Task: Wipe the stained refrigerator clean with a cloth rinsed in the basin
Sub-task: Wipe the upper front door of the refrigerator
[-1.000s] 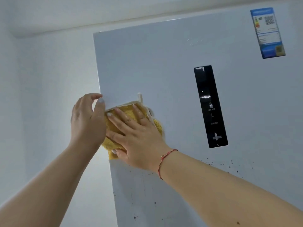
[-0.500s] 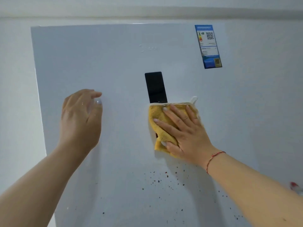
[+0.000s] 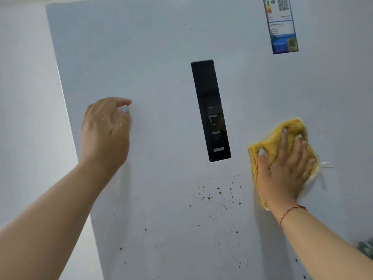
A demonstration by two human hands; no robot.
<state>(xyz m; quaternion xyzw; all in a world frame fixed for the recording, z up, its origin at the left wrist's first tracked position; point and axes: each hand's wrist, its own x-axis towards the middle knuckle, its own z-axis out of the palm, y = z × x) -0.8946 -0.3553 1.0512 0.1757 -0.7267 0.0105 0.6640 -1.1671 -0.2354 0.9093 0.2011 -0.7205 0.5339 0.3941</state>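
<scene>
Fridge door (image 3: 153, 73) seen from the front, pale grey-white, filling most of the view. Black panel (image 3: 211, 111) set vertically at mid-door. Label (image 3: 281, 25) stuck at the upper right of the door.

Cloth (image 3: 290, 128), yellow, is pressed flat against the door to the right of the panel, apart from it. A white loop on the cloth sticks out at its right edge.

Right hand (image 3: 282, 170) is laid open on the cloth, fingers spread, palm pushing it onto the door; nothing is gripped. A red string (image 3: 292, 212) is worn at the right wrist.

Left hand (image 3: 105, 134) is held at the left part of the door, fingers loosely curled, empty. Wet glints are noted on its back. Contact with the door cannot be told.

Stains (image 3: 218, 191): reddish-brown specks scattered below the panel, left of and below the cloth. Darker specks are spread further down the door. The basin is not seen.
</scene>
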